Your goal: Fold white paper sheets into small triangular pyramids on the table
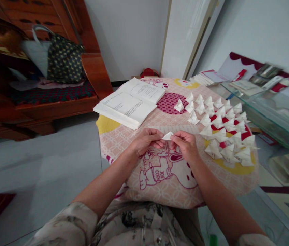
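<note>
Between my two hands, above the near part of the table, is a small piece of folded white paper (168,136) with a triangular shape. My left hand (148,140) pinches its left end between thumb and fingers. The right end is gripped by my right hand (185,141) in the same way. To the right of my hands stand several folded paper pieces (218,121) with pointed tips, set out in rough rows. An open book (131,102) with printed pages lies beyond my left hand.
A patterned cloth (124,150) covers the table. At the right stands a glass-topped cabinet (267,116) with small items on it. A stack of paper (203,79) lies near the far edge. Bags (64,58) rest on a wooden bench (95,68) at the left.
</note>
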A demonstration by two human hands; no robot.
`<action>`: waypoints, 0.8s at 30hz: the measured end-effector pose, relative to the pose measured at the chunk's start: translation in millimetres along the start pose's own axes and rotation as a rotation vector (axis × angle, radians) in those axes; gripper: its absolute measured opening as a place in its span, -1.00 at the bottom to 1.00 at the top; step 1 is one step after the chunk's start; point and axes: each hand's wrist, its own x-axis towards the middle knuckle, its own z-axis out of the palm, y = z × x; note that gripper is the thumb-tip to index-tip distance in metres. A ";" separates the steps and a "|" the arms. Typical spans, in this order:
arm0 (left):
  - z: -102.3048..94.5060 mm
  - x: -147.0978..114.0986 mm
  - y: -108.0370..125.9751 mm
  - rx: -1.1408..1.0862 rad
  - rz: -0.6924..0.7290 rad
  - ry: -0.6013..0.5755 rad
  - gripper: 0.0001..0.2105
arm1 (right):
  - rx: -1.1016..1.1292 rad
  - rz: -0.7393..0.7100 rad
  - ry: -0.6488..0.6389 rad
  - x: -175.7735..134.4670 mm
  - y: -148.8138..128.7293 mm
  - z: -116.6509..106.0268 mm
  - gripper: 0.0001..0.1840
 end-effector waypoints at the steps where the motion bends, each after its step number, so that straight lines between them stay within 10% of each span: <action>1: -0.3 -0.7 0.7 0.004 -0.003 0.002 -0.89 | 0.004 0.003 -0.002 0.1 -0.2 -0.3 -0.75; 24: -1.9 0.2 -3.9 0.082 0.022 -0.034 -0.76 | -0.031 0.059 -0.016 0.0 0.1 -0.8 -0.71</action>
